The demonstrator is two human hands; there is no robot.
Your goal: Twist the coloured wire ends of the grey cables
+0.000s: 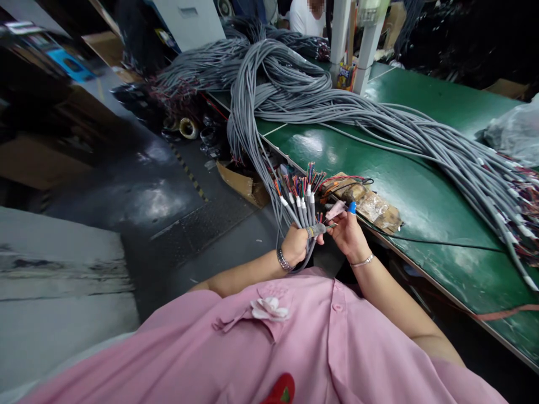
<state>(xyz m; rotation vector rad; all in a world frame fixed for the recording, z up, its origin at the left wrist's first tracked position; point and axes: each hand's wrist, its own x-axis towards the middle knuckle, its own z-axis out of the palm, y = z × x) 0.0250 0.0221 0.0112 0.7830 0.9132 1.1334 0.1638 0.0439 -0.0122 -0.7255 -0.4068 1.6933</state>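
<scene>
My left hand (295, 244) is wrapped round a bundle of grey cables (302, 213), whose white-banded ends fan out upward with thin coloured wires. A covering, grey and worn, is on a finger of that hand. Just to the right, my right hand (347, 233) has its fingers pinched together at thin wires beside the bundle. One of its fingertips wears a blue cover (352, 207), and a pale pinkish piece (336, 210) shows by the fingers. The wires between the two hands are too small to make out well.
A large pile of grey cables (290, 101) lies across the green table (421, 196). On the table's near edge rests a tape-wrapped brown object (373, 205) with a black cord. A person in white (303, 19) is behind the table. Cardboard (238, 182) lies at the left.
</scene>
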